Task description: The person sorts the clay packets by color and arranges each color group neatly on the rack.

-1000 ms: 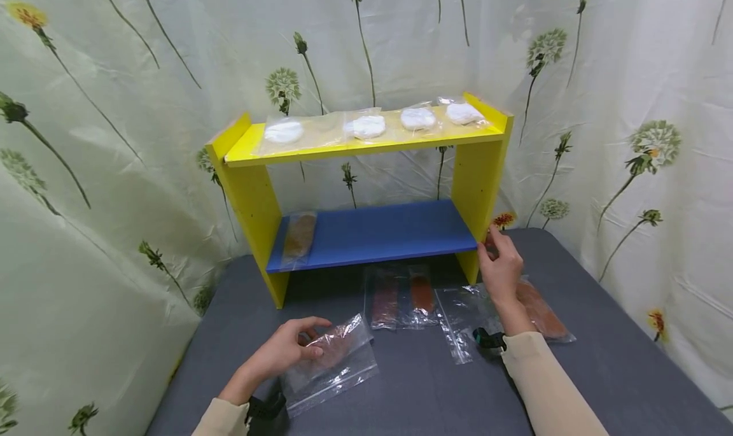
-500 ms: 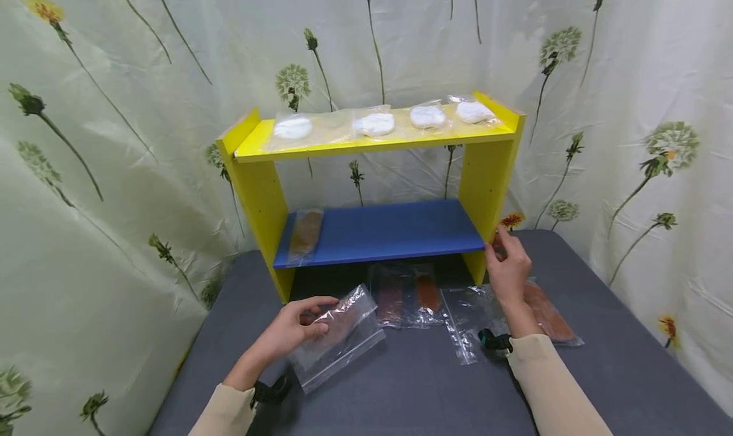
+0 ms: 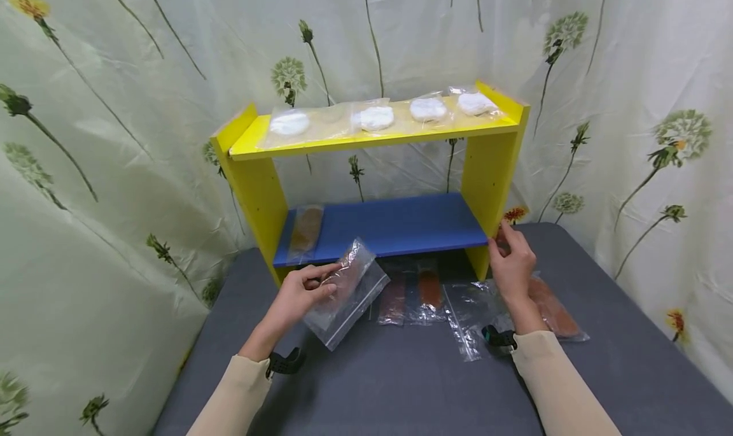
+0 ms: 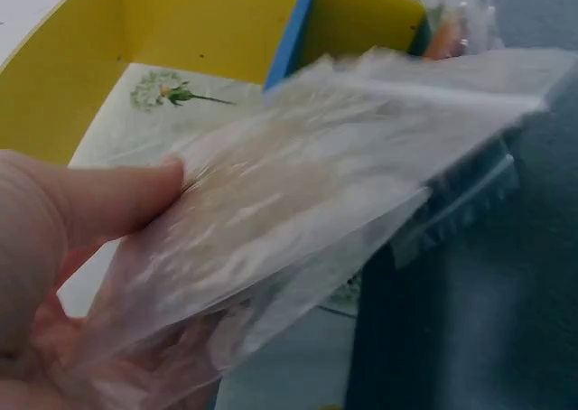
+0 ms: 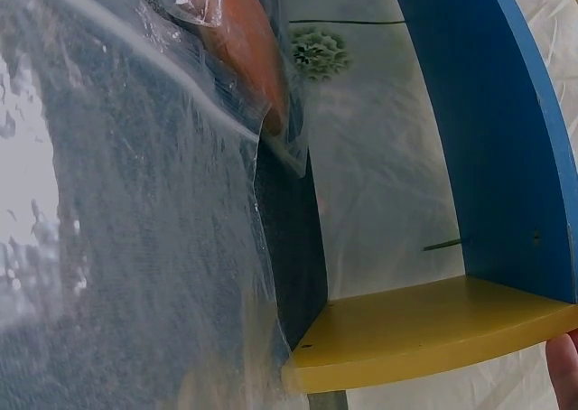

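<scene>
**A soft zip bag (image 3: 350,299), pinched by its filled part**

It's tilted up over the table (image 3: 401,385), in front of the blue shelf (image 3: 395,223), its zip edge sloping away from the grip. I'd guess it's light, with a soft, flat, reddish filling that might dent under a hard squeeze; the film looks slick, and the loose zip end would likely flop. Best held, I'd say, flat across the filling rather than by that floppy end. The left hand (image 3: 300,289) has it so, thumb on one face, fingers against the other, the gap narrowed to the bag's thickness. The right hand (image 3: 511,264) grips the front edge of the right side panel of the yellow unit (image 3: 495,168).

A brown-filled bag (image 3: 306,231) lies at the blue shelf's left end; below it, on the table, are a reddish bag (image 3: 392,299) and an orange-red bag (image 3: 429,289), side by side. Clear plastic with an orange filling (image 3: 552,309) lies by the right forearm, one bag or two, I can't tell. Bagged white rounds (image 3: 375,119) line the top. I can't read any brand, label or writing anywhere.
</scene>
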The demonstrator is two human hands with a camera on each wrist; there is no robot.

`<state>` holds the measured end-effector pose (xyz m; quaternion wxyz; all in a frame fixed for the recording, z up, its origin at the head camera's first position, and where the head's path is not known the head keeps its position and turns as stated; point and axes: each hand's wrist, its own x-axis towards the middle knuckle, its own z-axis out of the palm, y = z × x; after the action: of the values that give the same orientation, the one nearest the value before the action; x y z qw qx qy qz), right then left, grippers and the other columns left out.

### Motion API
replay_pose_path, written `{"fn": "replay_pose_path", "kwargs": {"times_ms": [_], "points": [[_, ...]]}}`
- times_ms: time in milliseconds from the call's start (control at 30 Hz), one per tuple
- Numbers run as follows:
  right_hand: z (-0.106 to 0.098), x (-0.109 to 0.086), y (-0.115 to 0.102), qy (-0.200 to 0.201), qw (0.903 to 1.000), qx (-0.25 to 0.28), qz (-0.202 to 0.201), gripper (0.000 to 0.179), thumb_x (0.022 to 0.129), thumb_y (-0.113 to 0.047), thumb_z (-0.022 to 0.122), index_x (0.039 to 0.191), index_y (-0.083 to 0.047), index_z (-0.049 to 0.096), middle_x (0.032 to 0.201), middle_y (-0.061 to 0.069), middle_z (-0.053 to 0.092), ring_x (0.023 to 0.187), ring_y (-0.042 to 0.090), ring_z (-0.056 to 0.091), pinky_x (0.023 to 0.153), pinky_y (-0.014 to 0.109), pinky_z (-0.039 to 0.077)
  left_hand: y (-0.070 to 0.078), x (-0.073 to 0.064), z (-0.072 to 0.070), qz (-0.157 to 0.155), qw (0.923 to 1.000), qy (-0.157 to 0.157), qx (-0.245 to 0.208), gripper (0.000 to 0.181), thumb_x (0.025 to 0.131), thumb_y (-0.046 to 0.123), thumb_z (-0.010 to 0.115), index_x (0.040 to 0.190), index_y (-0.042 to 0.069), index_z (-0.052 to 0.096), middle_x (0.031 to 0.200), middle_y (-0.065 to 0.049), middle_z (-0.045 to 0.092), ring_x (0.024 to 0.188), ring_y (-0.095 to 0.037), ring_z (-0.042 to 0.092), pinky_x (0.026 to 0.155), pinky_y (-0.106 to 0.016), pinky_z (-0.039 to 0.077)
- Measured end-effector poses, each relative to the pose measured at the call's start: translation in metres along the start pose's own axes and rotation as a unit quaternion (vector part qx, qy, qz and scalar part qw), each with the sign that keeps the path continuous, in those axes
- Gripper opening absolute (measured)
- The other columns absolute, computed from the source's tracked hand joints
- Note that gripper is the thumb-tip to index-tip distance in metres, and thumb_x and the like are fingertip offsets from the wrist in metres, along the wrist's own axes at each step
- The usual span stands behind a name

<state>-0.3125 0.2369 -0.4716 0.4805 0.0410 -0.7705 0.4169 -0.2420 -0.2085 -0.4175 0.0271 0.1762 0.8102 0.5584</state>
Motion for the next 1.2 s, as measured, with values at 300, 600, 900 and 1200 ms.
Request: {"fn": "replay_pose_path", "kwargs": {"times_ms": [300, 600, 900, 1200], "points": [[-0.001, 0.000, 0.000, 0.004, 1.0000, 0.003, -0.004, 0.052, 0.089, -0.002, 0.075, 0.138, -0.017, 0.064, 0.100, 0.017, 0.067, 0.087, 0.028, 0.067, 0.073, 0.001, 0.041, 0.007, 0.043, 0.002, 0.018, 0.9948, 0.096, -0.029, 0.036, 0.096, 0.019, 0.071, 0.132, 0.020, 0.069, 0.136, -0.001, 0.062, 0.123, -0.023, 0.058, 0.095, -0.042, 0.052], [-0.002, -0.001, 0.002, 0.003, 1.0000, -0.005, -0.008, 0.053, 0.088, -0.001, 0.076, 0.138, -0.017, 0.065, 0.099, 0.016, 0.067, 0.087, 0.030, 0.069, 0.072, 0.001, 0.041, 0.017, 0.078, 0.005, 0.023, 0.9845, 0.164, -0.057, 0.032, 0.095, 0.021, 0.072, 0.126, 0.013, 0.072, 0.127, -0.006, 0.064, 0.111, -0.027, 0.058, 0.087, -0.038, 0.054], [0.001, -0.001, 0.000, 0.001, 0.9999, -0.005, -0.012, 0.052, 0.089, -0.002, 0.075, 0.137, -0.017, 0.065, 0.098, 0.014, 0.067, 0.086, 0.029, 0.068, 0.071, 0.002, 0.041, 0.018, 0.094, 0.011, -0.024, 0.9786, 0.199, -0.048, 0.041, 0.088, 0.005, 0.066, 0.128, 0.014, 0.071, 0.127, -0.003, 0.066, 0.111, -0.021, 0.055, 0.074, -0.036, 0.045], [0.000, -0.002, 0.003, 0.003, 0.9998, -0.011, -0.014, 0.051, 0.089, -0.004, 0.076, 0.137, -0.017, 0.066, 0.097, 0.015, 0.067, 0.085, 0.026, 0.067, 0.069, 0.002, 0.040, 0.009, 0.101, 0.021, 0.019, 0.9564, 0.262, 0.128, 0.034, 0.094, 0.012, 0.066, 0.127, 0.008, 0.070, 0.107, -0.011, 0.072, 0.055, -0.021, 0.047, 0.058, -0.036, 0.039]]}}
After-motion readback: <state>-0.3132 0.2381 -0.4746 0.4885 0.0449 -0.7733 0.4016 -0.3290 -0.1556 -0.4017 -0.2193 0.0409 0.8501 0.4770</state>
